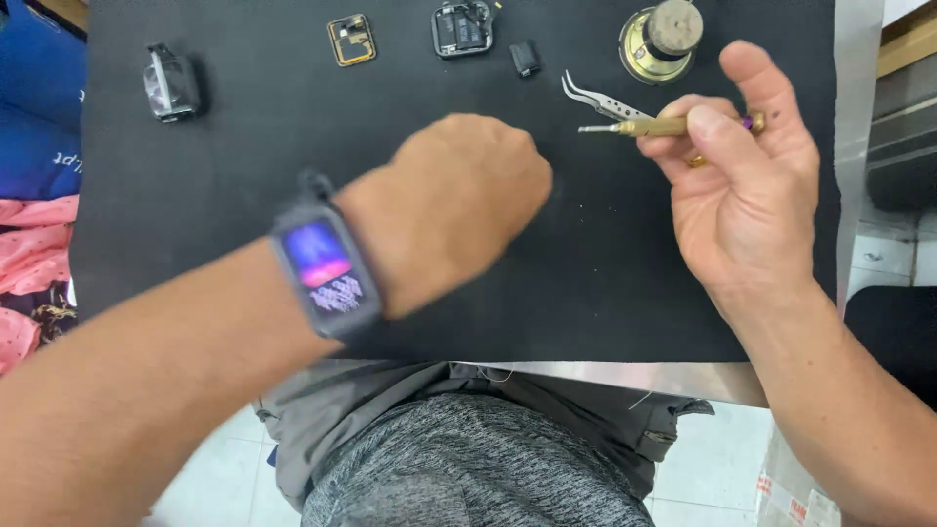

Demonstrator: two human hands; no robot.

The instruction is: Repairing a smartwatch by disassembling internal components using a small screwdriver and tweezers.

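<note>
Head view shows the right hand [747, 181] with fingers [717, 132] pinching a thin brass screwdriver [656, 126] above the bench [586, 273] — light, stiff, best gripped mid-handle — while the left hand [459, 210] is a closed fist, seemingly holding nothing.

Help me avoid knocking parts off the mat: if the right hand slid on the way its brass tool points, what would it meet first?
The right hand holds a brass tool pointing left. Its tip sits just below the curved tweezers; beyond lies bare black mat, so the way looks free, though height is unclear.

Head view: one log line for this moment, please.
right hand: holds brass screwdriver | left hand: fisted over black mat | tweezers: on mat
</note>
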